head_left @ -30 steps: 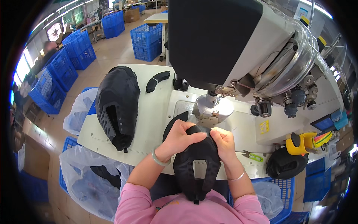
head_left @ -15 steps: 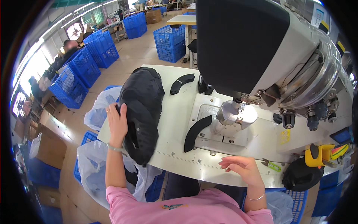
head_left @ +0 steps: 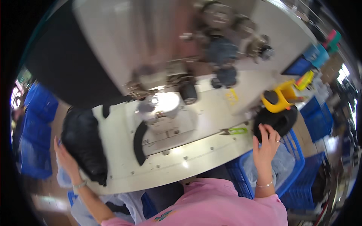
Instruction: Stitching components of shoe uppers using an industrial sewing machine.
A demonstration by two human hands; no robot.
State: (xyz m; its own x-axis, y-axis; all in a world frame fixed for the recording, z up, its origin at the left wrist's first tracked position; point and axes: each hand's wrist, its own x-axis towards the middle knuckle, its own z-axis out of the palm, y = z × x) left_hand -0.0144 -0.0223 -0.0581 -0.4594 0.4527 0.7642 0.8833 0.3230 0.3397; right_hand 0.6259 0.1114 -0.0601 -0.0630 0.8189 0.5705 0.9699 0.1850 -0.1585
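Note:
My left hand (head_left: 68,161), its fingers stretched out, is at the outer side of a large black fabric bundle (head_left: 83,145) on the left end of the sewing table. My right hand (head_left: 266,146) is at the table's right end, fingers apart and bent, with the tips over the near edge of a rounded black fabric piece (head_left: 281,119). Whether they press on it I cannot tell. A curved black padded strip (head_left: 140,143) lies beside the lit metal work post of the sewing machine (head_left: 158,109). Small green-handled thread snips (head_left: 235,131) lie between the strip and my right hand.
The machine's blurred head (head_left: 151,37) overhangs the table. A yellow holder (head_left: 281,98) stands behind the rounded black piece. Below the right edge is a blue basket (head_left: 298,150) with a clear plastic liner. White plastic bags (head_left: 90,209) hang below the left edge. Blue crates (head_left: 36,132) stand farther left.
The view has turned to the right. My right hand has moved from the table's front edge to the rounded black piece. My left hand has slipped from the bundle's top to its outer side.

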